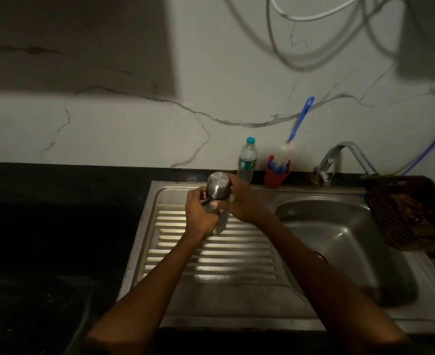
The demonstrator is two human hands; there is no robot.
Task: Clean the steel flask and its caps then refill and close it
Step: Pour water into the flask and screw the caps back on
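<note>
The steel flask (217, 201) stands upright on the ribbed draining board (211, 254) of the sink, held between both hands, with its outer cap (218, 188) seated on top. The left hand (201, 213) wraps the body just under the cap, fingers curled round it to keep it from turning; the right hand (233, 201) curls round the cap and upper body from the far side. Judging by this grip, the step in hand is twisting the cap, most likely loosening it so cleaning can start, though tightening cannot be ruled out from one view. The next move calls for a firm hold below and a turn above, then lifting the cap clear and setting it down. The flask looks brushed and dull silver, with a flat round cap top catching the light; its lower part is pale and partly hidden by the left wrist, and dim light hides whether it is wet. Behind it, near the wall, stands a clear plastic bottle (247, 161) with a teal lid, and beside that a red cup (276, 175) holding a blue-handled bottle brush (298, 123). Further right are the tap (339, 156) over the basin (339, 242) and a dark basket (406, 213) at its edge.
</note>
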